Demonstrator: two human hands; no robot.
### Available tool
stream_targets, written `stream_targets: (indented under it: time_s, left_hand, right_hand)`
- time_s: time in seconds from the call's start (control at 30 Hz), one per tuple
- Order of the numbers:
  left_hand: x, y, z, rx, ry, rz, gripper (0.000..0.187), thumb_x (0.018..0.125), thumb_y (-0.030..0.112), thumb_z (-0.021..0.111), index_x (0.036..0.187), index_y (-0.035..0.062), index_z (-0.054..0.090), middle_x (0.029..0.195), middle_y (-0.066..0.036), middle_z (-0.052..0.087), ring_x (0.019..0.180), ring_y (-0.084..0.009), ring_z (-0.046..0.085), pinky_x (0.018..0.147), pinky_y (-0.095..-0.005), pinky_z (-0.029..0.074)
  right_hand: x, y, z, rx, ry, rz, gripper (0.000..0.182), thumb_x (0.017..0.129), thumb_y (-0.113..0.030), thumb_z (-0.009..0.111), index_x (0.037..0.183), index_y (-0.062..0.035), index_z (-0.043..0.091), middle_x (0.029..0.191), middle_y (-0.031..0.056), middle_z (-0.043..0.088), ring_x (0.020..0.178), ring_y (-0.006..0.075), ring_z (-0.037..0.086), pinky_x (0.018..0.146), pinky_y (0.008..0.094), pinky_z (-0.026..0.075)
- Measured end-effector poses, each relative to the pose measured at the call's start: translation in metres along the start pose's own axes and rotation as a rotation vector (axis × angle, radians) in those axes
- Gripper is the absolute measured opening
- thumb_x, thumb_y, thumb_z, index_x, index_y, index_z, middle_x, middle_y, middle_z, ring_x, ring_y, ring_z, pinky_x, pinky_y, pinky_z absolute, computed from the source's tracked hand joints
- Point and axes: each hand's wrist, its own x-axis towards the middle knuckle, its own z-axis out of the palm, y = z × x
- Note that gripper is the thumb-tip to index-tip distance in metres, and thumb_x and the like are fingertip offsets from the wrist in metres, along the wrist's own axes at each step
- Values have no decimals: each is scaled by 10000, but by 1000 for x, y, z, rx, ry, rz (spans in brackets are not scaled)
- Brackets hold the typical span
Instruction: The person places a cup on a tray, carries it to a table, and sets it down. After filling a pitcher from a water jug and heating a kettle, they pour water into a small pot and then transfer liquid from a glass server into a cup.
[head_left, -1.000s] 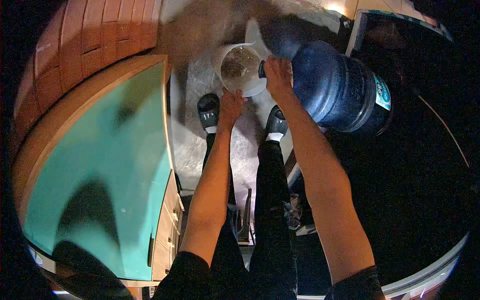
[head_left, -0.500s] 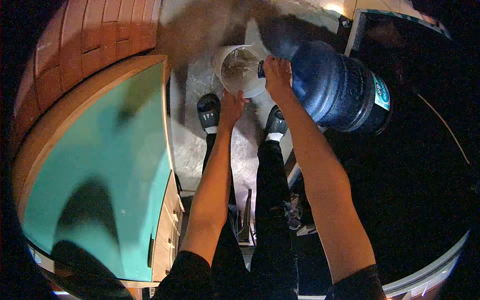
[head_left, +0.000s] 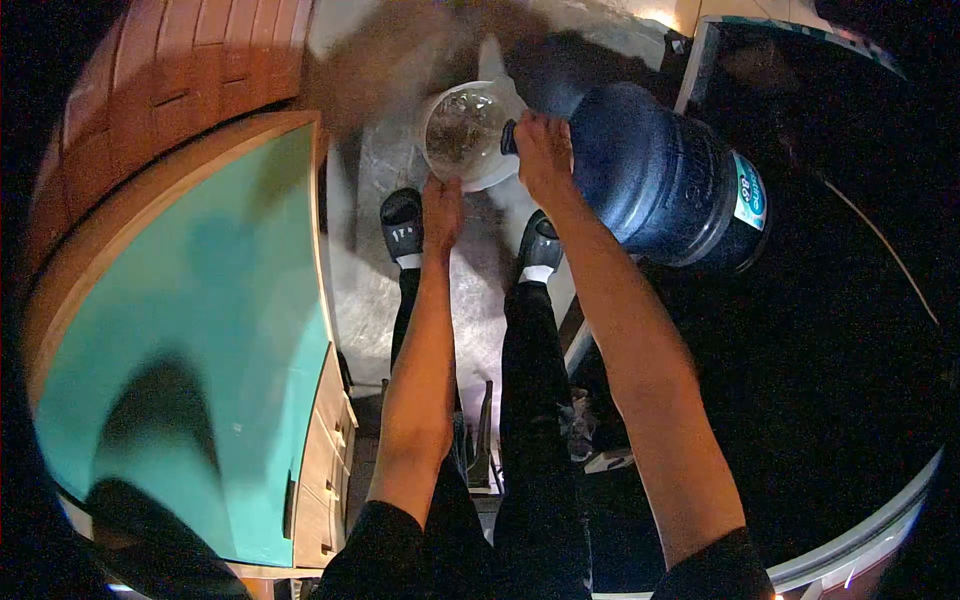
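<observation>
A large blue water jug (head_left: 650, 170) lies on its side at the right, its dark mouth (head_left: 509, 138) over the edge of a round whitish bucket (head_left: 500, 178). My right hand (head_left: 547, 158) is closed around the jug's neck. Rippled water (head_left: 468, 125) shows inside the bucket. At the near rim, my left hand (head_left: 443, 212) is closed on the bucket, its fingertips partly hidden. Whether water is flowing from the jug's mouth is not clear, since my right hand covers part of it.
My feet in black slippers (head_left: 403, 225) stand on the grey floor (head_left: 375, 310) just this side of the bucket. On the left is a green-topped desk (head_left: 200, 290) with wooden drawers (head_left: 325, 470). A dark surface with a pale edge (head_left: 697, 65) lies under the jug.
The whole view has shifted slightly, so bucket, jug and hands appear a little farther left. The water's surface looks different, and my left thumb is less visible. Both hands keep their hold.
</observation>
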Motion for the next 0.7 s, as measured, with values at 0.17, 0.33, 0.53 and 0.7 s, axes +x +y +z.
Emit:
stream_targets:
  time_s: [0.17,0.33,0.53,0.7]
  left_hand:
    - [-6,-5,4,-60,-1,41,362,892,245,478,1091,-54,524,1011,-256,592,887,-393,567,777,-420,422]
    - [24,-53,20,254,-28,58,348,904,284,473,1040,-31,532,986,-267,553,888,-430,506,791,-487,385]
    - [31,-35,21,219,-2,155,377,903,326,443,1072,6,549,1062,-298,532,974,-479,480,820,-520,366]
    - [19,-41,9,282,-233,74,411,902,361,435,1036,-4,568,1077,-311,537,979,-485,501,813,-527,379]
  right_hand:
    - [-5,2,8,103,209,13,209,757,-106,598,961,-63,606,883,108,619,939,271,572,827,431,419]
    - [-4,8,-1,8,220,-16,199,762,-126,597,954,-74,602,902,114,612,928,283,558,814,430,406]
    - [-2,10,-5,39,179,-19,368,705,-89,628,1059,-53,533,946,121,588,942,277,547,833,405,395]
    - [-4,14,9,12,277,-49,503,659,-52,645,1130,-4,474,990,139,555,962,284,522,840,404,385]
